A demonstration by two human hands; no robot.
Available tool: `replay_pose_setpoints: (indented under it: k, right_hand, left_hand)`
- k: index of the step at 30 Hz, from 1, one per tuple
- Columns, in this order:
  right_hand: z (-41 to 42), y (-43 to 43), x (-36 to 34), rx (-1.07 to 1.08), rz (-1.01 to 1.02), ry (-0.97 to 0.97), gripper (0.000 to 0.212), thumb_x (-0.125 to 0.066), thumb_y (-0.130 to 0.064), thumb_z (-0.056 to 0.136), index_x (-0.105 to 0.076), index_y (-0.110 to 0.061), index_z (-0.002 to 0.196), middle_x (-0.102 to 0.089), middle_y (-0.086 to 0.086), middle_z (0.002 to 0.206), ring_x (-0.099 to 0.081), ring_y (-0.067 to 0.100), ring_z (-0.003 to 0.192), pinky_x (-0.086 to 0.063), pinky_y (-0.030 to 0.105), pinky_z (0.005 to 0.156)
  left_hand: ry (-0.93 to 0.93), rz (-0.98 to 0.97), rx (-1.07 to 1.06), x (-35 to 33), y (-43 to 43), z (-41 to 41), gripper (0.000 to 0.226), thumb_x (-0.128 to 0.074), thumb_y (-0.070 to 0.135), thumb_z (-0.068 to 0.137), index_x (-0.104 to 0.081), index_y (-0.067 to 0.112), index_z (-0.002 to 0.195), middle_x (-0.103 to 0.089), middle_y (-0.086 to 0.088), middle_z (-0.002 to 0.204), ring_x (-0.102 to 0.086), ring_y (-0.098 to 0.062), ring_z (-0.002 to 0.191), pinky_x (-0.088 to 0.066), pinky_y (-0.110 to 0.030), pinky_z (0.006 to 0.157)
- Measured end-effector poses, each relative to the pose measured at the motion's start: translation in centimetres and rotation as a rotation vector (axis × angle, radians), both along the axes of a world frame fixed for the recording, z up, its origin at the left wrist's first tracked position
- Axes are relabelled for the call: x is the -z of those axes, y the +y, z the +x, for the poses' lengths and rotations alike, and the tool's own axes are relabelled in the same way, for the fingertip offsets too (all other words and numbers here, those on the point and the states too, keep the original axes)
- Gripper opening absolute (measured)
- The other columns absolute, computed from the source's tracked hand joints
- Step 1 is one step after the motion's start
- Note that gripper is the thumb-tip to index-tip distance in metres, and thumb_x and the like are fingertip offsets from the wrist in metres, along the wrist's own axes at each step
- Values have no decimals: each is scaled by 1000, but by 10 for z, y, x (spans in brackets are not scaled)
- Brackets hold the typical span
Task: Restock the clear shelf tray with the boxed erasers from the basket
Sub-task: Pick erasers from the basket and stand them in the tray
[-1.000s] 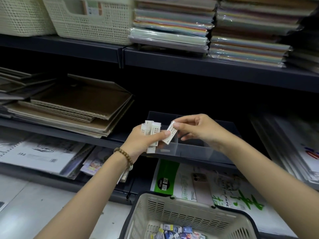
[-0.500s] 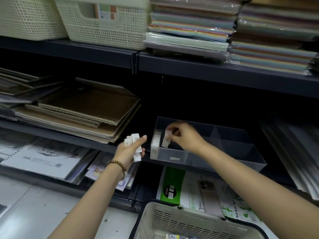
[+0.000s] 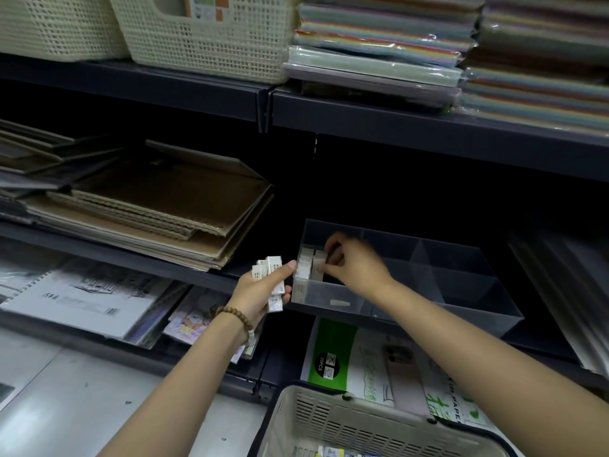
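Left hand [image 3: 260, 291] grips a small bundle of boxed erasers [image 3: 272, 272] upright, thumb across them, just beside the left wall of the clear tray [image 3: 461, 285]. Right hand [image 3: 357, 267] reaches into the tray's left compartment, fingers curled on one boxed eraser [image 3: 319, 267] standing next to a short row of boxes [image 3: 304, 263] against that wall. The tray sits on the dark shelf [image 3: 184, 268]; the basket [image 3: 362, 423] lies below, near the person, with a few packs at its bottom

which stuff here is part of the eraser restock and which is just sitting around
Job: clear shelf tray, boxed erasers gripped in the left hand, single eraser the right hand pinches in the tray, basket below.
Lying about: cardboard sheets, spiral sketch pad, lattice bins, coloured paper packs.
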State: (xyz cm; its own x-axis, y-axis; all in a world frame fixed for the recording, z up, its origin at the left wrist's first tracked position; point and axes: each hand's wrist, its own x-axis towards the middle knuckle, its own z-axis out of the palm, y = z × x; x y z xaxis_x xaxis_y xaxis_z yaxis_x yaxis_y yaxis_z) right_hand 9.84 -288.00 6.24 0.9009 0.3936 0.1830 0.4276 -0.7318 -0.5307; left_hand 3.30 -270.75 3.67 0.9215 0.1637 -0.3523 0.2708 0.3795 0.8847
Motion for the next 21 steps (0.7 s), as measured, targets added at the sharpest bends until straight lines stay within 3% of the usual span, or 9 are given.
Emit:
replay_pose_setpoints:
  k: [4,10,13,15,18,21]
  right_hand:
    - [0,-2,0,30,55,55,23,-69,-19,83,-56,-12,100,-67,6,92,-62,18,81,-54,35,74]
    - [-4,-3,-4,26,30,80,20,-67,-21,85,-55,-14,99,-66,6,94,-62,18,85,-50,29,72]
    - [-13,-6,-15,22,84,60,21,-64,-24,88,-58,-13,104,-63,1,94,-60,14,85,-50,27,72]
    - [-22,-3,-28,24,234,62,17,-61,-25,90,-61,-14,102,-62,0,91,-58,13,81,-50,25,69]
    - [-39,3,-45,-53,534,330,20,-56,-28,92,-66,-16,105,-64,-2,86,-59,8,74,-53,17,62]
    - [-50,-2,-53,-135,541,504,19,-58,-35,90,-71,-24,98,-64,-6,79,-58,6,77,-51,17,67]
  left_hand:
    - [1,-4,11,-3,-1,-2,30,-78,25,72,-67,7,93,-69,3,68,-62,-6,53,-50,-18,50]
    - [-8,-83,3,-16,4,-7,26,-71,23,80,-63,7,98,-67,-2,88,-53,-6,54,-47,-16,47]
    - [-27,-212,7,-29,14,-12,16,-64,9,84,-58,2,97,-57,-7,81,-55,-10,61,-51,-16,51]
    - [-58,-254,57,-38,15,-17,15,-67,8,79,-64,0,91,-64,-9,78,-64,-12,64,-54,-18,56]
    - [-123,-213,169,-47,3,-26,23,-72,14,68,-71,4,88,-74,-8,90,-71,-12,79,-55,-18,62]
    - [-141,-114,250,-50,-12,-31,32,-71,18,70,-67,5,99,-74,-6,95,-71,-11,85,-54,-15,63]
